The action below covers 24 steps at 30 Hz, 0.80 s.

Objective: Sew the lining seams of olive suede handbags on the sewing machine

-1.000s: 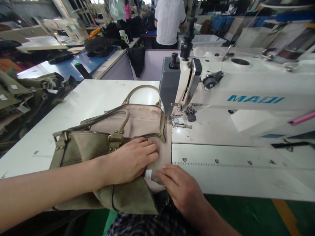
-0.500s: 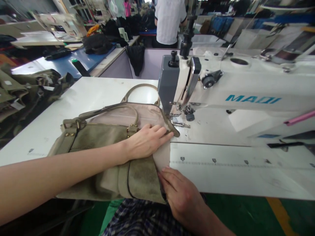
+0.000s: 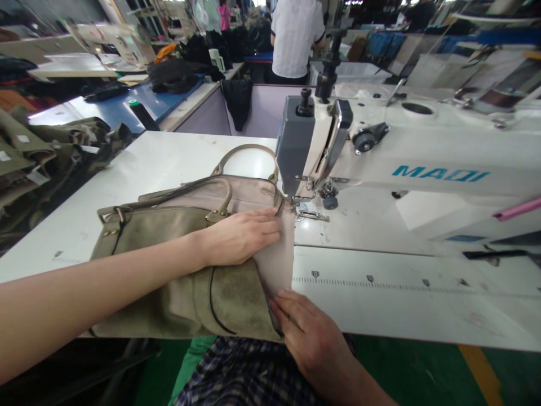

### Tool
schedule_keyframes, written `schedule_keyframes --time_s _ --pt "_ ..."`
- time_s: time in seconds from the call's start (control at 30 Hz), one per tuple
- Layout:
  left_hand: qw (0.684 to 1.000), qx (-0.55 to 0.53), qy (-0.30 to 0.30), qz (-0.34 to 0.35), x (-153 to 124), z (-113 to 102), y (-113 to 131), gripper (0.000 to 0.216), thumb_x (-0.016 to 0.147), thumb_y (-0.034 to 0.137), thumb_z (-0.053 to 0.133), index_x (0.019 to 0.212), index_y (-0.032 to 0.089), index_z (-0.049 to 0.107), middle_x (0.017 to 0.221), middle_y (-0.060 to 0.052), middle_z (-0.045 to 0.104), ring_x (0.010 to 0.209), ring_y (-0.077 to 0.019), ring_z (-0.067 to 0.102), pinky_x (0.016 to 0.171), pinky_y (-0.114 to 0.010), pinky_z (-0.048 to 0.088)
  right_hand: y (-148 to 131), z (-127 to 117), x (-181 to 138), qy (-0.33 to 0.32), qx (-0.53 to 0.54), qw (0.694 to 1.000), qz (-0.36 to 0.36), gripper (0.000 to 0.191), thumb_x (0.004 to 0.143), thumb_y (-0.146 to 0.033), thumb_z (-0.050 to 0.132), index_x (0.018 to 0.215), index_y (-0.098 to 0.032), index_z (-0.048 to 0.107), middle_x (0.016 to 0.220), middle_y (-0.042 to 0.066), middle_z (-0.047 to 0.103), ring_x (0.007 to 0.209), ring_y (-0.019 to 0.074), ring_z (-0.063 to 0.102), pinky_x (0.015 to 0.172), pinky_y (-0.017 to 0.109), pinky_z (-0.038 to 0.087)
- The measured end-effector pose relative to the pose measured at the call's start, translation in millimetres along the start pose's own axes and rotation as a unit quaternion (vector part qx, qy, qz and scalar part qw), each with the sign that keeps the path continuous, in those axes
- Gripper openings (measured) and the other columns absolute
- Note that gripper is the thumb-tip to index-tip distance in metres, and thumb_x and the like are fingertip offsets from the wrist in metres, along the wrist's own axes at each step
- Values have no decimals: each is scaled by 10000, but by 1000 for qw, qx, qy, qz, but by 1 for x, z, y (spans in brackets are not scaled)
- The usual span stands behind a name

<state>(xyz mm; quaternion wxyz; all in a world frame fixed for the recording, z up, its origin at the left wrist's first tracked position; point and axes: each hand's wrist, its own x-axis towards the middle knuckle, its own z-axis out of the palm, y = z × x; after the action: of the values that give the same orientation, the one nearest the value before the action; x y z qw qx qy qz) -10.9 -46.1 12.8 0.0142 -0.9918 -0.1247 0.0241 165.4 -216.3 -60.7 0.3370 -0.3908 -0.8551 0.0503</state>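
Note:
An olive-green handbag [image 3: 169, 293] with two handles lies on the white sewing table, its pale pink lining [image 3: 281, 248] pulled out on the right. That lining's straight edge runs under the presser foot [image 3: 301, 203] of the sewing machine. My left hand [image 3: 245, 234] rests flat across the bag and lining, fingers stretched to the right, its fingertips by the dark-trimmed zip end. Nearer to my body, my right hand [image 3: 315, 327] is closed on the lower corner of the lining, beside the bag's open side edge. Its thumb is mostly hidden.
The white sewing machine [image 3: 422, 141] fills the right side. A printed ruler [image 3: 372, 282] runs along the table's front. Olive bag pieces [image 3: 34, 163] are heaped at left, near a dark thread cone [image 3: 143, 115]. Beyond the lilac partition stands a person in white [image 3: 296, 39].
My left hand has drawn back left, and the zip end has folded back with it, baring more lining beside the presser foot. My right hand keeps its hold. The view has shifted slightly.

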Motion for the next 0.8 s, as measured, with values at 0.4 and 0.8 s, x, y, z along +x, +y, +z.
schedule_keyframes --time_s 0.4,0.8 --pt "986 -122 -90 -68 -1 -13 19 468 993 427 441 1421 243 484 1445 -101 496 1339 -322 426 1094 -531 334 24 -34 9 -10 5 997 -71 386 1050 -117 310 1021 -94 695 953 85 748 950 203 673 865 327 574" --pt "950 -180 -234 -103 11 -41 -8 369 1011 404 405 1348 363 549 1520 -46 409 1488 -313 147 1132 -693 87 40 -21 32 -19 18 1000 -7 415 1056 -150 297 990 -115 705 899 96 722 843 211 648 773 329 559"
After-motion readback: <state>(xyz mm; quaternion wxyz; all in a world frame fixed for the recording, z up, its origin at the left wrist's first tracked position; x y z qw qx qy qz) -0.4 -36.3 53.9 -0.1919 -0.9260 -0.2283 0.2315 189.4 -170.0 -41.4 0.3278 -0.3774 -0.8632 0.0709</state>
